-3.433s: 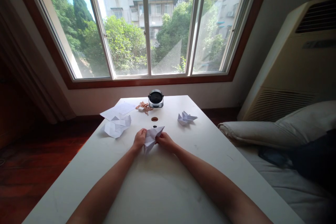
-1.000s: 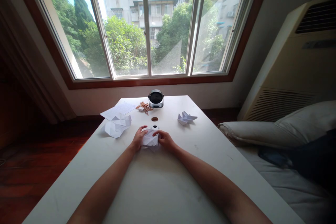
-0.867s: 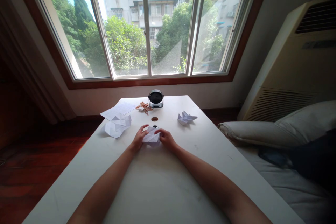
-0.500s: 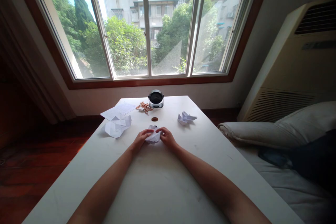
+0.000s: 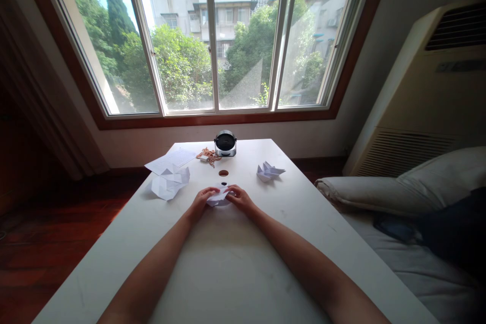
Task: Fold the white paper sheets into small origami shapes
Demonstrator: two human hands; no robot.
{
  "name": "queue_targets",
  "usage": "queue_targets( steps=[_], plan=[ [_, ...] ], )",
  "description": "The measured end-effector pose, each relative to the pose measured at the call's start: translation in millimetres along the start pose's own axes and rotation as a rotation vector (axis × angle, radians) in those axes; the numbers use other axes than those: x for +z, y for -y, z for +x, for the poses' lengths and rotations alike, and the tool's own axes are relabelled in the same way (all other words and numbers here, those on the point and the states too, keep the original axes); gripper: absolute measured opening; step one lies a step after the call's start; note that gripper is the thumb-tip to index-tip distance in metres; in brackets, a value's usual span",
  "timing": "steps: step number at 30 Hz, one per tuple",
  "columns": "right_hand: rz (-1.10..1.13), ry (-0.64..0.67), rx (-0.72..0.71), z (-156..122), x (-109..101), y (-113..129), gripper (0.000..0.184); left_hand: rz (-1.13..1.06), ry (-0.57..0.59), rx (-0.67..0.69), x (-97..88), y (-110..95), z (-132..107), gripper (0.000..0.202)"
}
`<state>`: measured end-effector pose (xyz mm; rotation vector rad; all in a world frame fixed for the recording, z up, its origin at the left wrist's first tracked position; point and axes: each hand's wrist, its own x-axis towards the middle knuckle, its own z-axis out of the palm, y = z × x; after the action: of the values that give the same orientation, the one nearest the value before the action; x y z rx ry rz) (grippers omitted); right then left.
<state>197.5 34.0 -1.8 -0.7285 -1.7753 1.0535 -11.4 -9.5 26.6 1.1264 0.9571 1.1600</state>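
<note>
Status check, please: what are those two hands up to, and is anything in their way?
Left grip, right grip: both on paper. Paper folded, partly covered. Sheets to the left, folded piece to the right, both apart from the hands.

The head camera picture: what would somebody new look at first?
Probably the big bright window, across the top, with green trees outside. Next, the left hand and right hand hold a folded white paper at the white table, below the picture's middle. A round black-and-silver device stands at the table's far end.

Counted: one white table; over it, two hands, one held folded paper; on its right, one pointed paper figure.
</note>
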Motion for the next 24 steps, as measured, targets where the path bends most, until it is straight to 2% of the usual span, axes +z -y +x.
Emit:
queue_targets(
  steps=[6, 12, 18, 24],
  plan=[
    [-0.079, -0.011, 0.002, -1, -1, 7, 0.034, 0.050, 0.019, 0.018, 2.9, 2, -1, 0.036],
    [-0.167, -0.076, 0.066, -1, -1, 2, 0.036, 0.058, 0.059, 0.060, 6.5, -1, -3, 0.040],
    [-0.149, -0.108, 0.142, -1, 0, -4, 0.040, 0.041, 0.095, 0.070, 8.4, 1, -4, 0.047],
    [-0.123, -0.114, 0.158, -1, 1, -7, 0.039, 0.029, 0.111, 0.060, 5.1, 7, 1, 0.045]
  ],
)
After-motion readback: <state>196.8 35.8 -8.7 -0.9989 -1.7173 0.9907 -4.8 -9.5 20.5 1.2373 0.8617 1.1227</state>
